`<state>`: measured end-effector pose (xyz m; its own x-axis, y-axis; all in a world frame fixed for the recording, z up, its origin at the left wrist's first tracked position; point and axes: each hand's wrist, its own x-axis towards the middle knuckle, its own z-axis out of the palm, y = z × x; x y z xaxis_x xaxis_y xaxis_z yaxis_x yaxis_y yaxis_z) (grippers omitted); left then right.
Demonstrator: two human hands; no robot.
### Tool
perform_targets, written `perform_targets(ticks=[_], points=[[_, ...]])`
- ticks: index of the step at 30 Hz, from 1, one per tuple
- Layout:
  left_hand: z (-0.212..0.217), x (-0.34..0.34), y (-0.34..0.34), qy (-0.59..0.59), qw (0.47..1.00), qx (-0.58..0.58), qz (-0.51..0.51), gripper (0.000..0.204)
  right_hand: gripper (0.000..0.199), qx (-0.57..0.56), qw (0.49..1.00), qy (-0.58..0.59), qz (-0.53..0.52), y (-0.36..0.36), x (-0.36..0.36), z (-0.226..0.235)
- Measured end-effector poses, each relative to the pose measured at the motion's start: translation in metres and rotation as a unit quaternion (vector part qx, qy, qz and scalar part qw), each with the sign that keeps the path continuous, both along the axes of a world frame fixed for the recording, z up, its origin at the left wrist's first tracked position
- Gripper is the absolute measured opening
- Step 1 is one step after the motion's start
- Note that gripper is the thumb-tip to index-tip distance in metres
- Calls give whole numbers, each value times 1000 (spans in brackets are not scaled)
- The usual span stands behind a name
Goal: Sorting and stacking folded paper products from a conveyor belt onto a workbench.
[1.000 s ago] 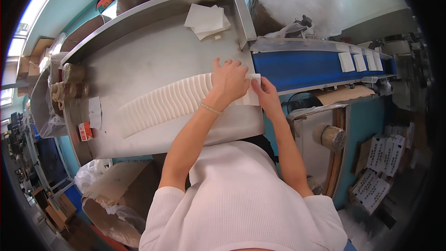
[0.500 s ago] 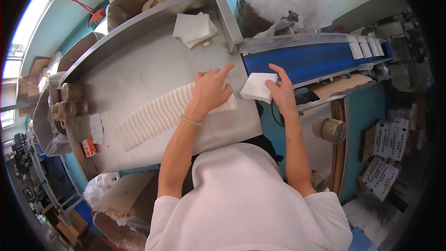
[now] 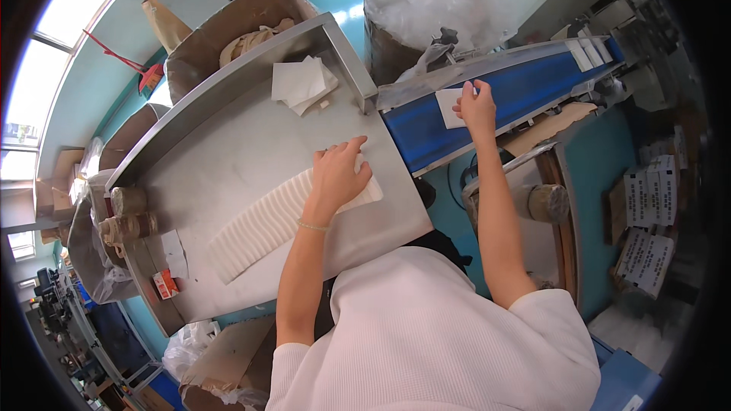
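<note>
A long row of thin white square pads, like folded paper napkins (image 3: 263,230), lies slantwise across the metal table. Over its far right end rests my left hand (image 3: 335,175), open, thumb apart from the fingers; its palm hides part of the row. My right hand (image 3: 478,110) reaches over the blue conveyor belt, closed with bent fingers at the right edge of a flat white square stack of napkins (image 3: 449,113). That stack lies on or just above the belt; I cannot tell which.
Loose white squares (image 3: 301,84) lie by the table's raised metal rim (image 3: 221,80). More white stacks (image 3: 586,53) sit farther along the blue belt (image 3: 415,133). A small orange-and-white box (image 3: 165,284) is at the table's left end. Behind the belt stands a container of clear plastic (image 3: 438,0).
My right hand has carried the napkin stack right and away from me, from the table's edge to over the belt. My left hand stays on the row. The whole view has turned slightly.
</note>
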<state>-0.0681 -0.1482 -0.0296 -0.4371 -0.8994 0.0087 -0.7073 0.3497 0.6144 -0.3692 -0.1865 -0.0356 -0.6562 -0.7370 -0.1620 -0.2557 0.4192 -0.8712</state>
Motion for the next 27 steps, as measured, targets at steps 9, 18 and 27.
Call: perform_targets(ticks=[9,18,27], points=[[40,87,44,57,907,-250,335,37,57,-41,940,78,329,98,163,-14],[-81,330,162,169,690,93,698,51,40,147,839,-485,196,101,130,-21],[-14,231,124,151,802,-26,577,37,43,80,933,-274,219,91,139,-9]])
